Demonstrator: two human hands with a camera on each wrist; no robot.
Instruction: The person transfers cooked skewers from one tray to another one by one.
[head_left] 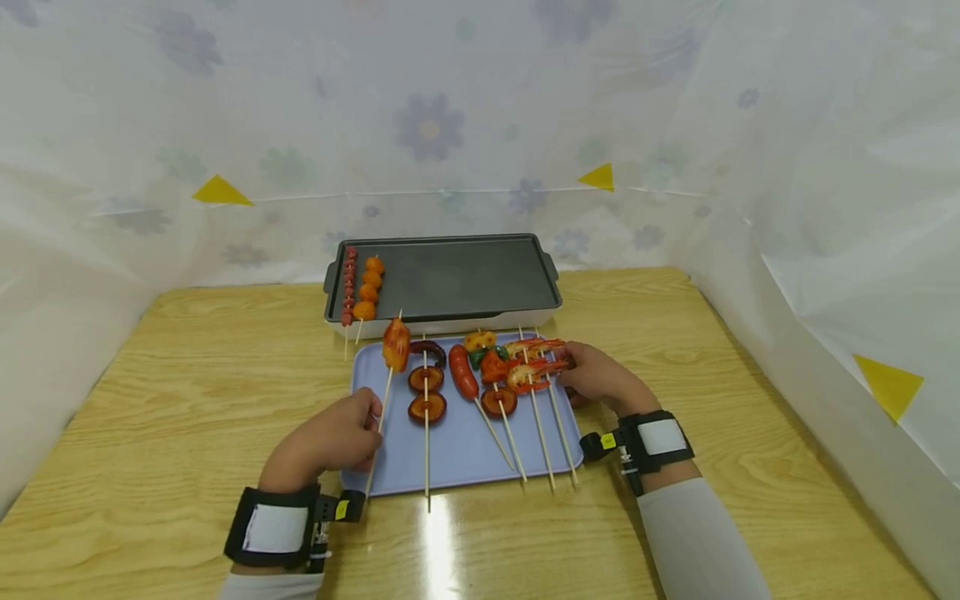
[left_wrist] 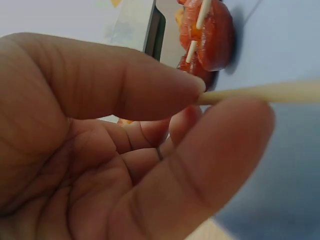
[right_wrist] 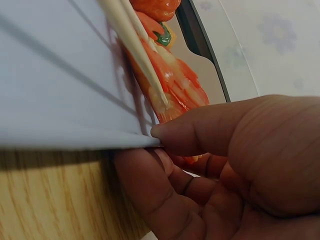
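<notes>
Left hand [head_left: 333, 437] pinches a skewer [head_left: 386, 387] low on its stick, the meat end raised over the tray's [head_left: 465, 454] left edge. Right hand [head_left: 600, 379] grips the tray's right rim beside the shrimp [head_left: 536, 367]. Skewer looks light and top-heavy, the thin stick likely slick; hold nearer the meat.

Both hands are bare. Just behind the left hand [head_left: 333, 437] a broad black strap [head_left: 273, 527] with a white patch wraps the wrist, and a small black camera with a yellow tag juts from it. The right hand [head_left: 600, 379] wears the same strap [head_left: 660, 440]. Pale grey sleeves [head_left: 693, 542] cover the forearms behind the straps.
</notes>
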